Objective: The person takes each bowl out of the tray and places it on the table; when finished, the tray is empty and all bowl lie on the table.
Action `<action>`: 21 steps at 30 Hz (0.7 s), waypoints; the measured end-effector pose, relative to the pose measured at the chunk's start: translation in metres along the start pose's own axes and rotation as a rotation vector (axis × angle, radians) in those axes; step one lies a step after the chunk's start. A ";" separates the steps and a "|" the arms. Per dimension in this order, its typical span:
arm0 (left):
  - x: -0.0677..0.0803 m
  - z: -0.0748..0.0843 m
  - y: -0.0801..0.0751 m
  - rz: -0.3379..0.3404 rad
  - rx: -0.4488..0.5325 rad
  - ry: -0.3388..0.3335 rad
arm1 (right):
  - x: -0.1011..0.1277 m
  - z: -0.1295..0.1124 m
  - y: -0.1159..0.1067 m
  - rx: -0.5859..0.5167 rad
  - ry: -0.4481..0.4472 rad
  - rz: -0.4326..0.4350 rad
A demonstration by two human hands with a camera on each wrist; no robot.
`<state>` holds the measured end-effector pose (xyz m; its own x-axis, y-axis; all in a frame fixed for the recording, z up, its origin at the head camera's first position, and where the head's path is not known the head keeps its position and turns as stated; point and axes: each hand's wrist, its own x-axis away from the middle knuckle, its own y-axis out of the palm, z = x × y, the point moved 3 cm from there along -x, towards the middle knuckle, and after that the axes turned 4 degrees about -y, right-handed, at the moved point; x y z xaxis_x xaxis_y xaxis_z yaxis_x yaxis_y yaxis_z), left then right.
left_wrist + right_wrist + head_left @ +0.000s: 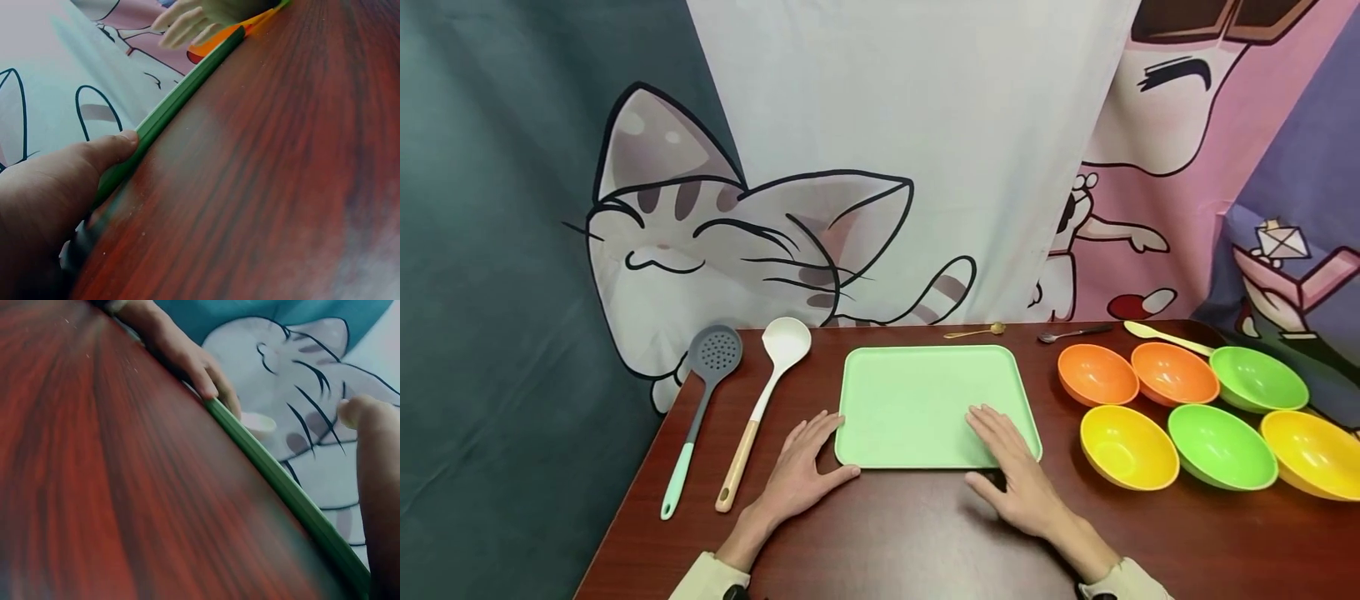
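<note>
Bare table (917, 533) near my wrists, ladles (760, 400) left of my tray (917, 400), six bowls (1180, 417) crowding the right.

one tray (917, 400), six bowls (1221, 446), two ladles (767, 400), three spoons (1067, 335)

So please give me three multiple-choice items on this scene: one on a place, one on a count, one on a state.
1. Where does the white ladle with wooden handle lie?
A. left of the pale green plastic tray
B. inside a bowl
C. on the tray

2. How many round plastic bowls are there?
A. four
B. six
C. eight

3. How is the tray?
A. bare
B. stacked with bowls
C. tipped upright

Answers: 1 A, it lies beside the grey slotted skimmer. 2 B, two each of orange, green and yellow. 3 A, only the right hand rests on it.
</note>
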<state>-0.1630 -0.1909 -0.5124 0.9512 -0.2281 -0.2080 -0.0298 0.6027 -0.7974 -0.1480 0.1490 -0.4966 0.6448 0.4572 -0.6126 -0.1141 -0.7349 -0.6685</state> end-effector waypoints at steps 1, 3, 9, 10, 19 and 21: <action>0.000 -0.001 -0.001 0.006 -0.003 0.005 | -0.002 -0.002 0.003 0.020 -0.038 -0.012; 0.001 -0.003 -0.003 0.018 -0.008 0.013 | -0.004 -0.007 0.009 0.040 -0.106 -0.029; 0.005 -0.005 -0.002 0.023 -0.012 0.024 | -0.003 -0.016 0.016 0.026 -0.188 -0.063; 0.005 -0.005 -0.002 0.022 -0.014 0.030 | -0.002 -0.017 0.017 0.024 -0.195 -0.068; 0.008 -0.003 -0.003 0.016 0.031 -0.013 | 0.000 -0.032 0.024 -0.035 -0.271 -0.096; 0.009 -0.004 -0.004 0.003 0.056 -0.040 | 0.001 -0.038 0.026 -0.047 -0.297 -0.098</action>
<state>-0.1556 -0.1981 -0.5135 0.9626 -0.1966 -0.1866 -0.0163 0.6451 -0.7639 -0.1213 0.1109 -0.4987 0.4010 0.6486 -0.6470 -0.0222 -0.6991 -0.7146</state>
